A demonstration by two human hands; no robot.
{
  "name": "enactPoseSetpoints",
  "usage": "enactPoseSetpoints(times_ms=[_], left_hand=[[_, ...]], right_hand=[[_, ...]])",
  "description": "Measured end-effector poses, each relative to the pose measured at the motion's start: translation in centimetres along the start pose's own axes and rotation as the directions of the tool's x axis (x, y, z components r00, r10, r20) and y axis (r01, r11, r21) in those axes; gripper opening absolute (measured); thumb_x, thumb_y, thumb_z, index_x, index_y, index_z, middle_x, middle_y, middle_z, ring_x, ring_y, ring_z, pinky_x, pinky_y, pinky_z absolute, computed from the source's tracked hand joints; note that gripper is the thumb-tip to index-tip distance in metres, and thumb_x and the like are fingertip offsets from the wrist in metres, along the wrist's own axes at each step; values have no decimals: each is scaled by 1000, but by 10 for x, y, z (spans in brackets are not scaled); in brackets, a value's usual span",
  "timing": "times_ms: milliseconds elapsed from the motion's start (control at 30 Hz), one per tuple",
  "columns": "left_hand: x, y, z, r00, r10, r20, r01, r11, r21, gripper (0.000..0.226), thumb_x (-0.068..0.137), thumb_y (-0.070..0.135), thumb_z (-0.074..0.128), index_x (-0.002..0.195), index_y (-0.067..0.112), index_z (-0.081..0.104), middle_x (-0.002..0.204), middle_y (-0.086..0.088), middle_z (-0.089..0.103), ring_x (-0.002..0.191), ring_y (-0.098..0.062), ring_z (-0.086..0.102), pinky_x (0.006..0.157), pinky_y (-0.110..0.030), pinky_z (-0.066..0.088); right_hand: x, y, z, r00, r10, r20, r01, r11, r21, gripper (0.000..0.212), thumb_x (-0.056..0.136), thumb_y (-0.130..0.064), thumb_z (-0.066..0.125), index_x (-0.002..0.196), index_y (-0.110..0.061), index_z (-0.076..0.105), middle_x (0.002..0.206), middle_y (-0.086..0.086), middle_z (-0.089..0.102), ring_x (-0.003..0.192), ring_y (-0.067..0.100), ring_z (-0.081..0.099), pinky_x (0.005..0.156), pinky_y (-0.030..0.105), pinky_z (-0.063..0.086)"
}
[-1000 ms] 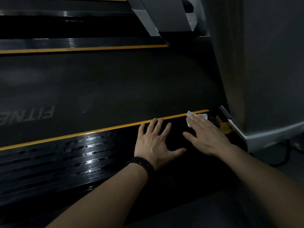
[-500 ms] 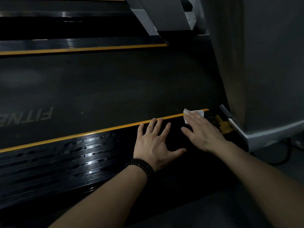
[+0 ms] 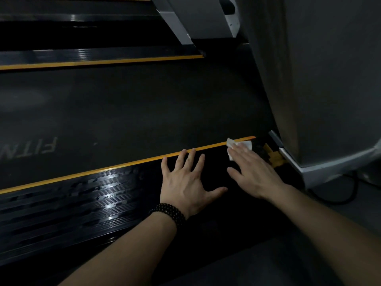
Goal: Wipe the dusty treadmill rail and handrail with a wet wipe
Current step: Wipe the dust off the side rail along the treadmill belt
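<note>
- The near rail (image 3: pixel 86 203) is lying along the belt (image 3: pixel 134 112), edged by an orange stripe (image 3: pixel 123 165); its left stretch is showing wet-looking streaks, so that part is judged to be wiped already.
- The wipe (image 3: pixel 240 145) is sitting at the rail's far right end, touching the stripe, just beside the grey upright (image 3: pixel 319 89).
- The handrail is not appearing in view, so that step is judged not yet done.
- The right hand (image 3: pixel 254 172) is pressing the wipe flat under straight, extended fingers; it is not gripping it.
- The left hand (image 3: pixel 185 182) is resting palm-down on the rail with fingers spread, holding nothing, its fingertips reaching the stripe. It is judged to be bracing the body.
- A beaded bracelet (image 3: pixel 168 213) is circling the left wrist.
</note>
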State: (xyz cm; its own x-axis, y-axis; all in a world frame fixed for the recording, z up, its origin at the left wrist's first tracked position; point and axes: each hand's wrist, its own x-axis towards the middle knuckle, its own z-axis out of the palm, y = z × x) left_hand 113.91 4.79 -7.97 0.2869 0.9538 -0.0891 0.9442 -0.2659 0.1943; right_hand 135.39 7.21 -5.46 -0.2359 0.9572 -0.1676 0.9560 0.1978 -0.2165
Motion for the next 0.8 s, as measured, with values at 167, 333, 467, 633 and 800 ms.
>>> enactPoseSetpoints(times_ms=[167,333,467,633,800], left_hand=[[1,-1,0,1000,9,4,-9,1000,-2,109,75,97,14,161,32,4,170,4,-5,155,-18,-12,119,-66,-6],[-1,0,0,1000,4,-5,-4,1000,3,107,76,96,15,161,32,6,170,4,-4,155,-18,-12,119,-65,-5],[-1,0,-1,1000,5,-6,-4,1000,9,107,77,95,14,161,31,5,170,4,-5,155,-18,-13,120,-65,-6],[0,0,-1,1000,6,6,-6,1000,3,107,76,96,15,161,32,4,170,4,-6,155,-18,-13,119,-65,-6],[0,-1,0,1000,9,1,-9,1000,3,107,76,95,11,161,31,5,170,3,-5,155,-18,-12,119,-66,-6]], right_hand=[[-15,17,1,999,-37,10,37,995,-91,70,101,-51,37,160,-22,13,167,-10,1,150,2,-6,123,30,9],[14,-3,-6,999,2,37,-2,1000,-6,72,102,-55,36,160,-20,12,166,-11,-1,151,5,-3,121,29,4],[-11,-2,13,992,-120,29,121,992,-39,81,91,-68,23,160,-27,11,166,-13,-1,149,-2,-10,124,36,10],[8,-4,4,1000,-20,-3,20,999,-34,71,101,-58,32,160,-24,13,166,-12,2,150,2,-5,121,29,-1],[-13,-13,13,992,-125,-8,125,992,-25,69,99,-58,30,159,-26,15,166,-11,5,149,-1,-6,123,29,2]])
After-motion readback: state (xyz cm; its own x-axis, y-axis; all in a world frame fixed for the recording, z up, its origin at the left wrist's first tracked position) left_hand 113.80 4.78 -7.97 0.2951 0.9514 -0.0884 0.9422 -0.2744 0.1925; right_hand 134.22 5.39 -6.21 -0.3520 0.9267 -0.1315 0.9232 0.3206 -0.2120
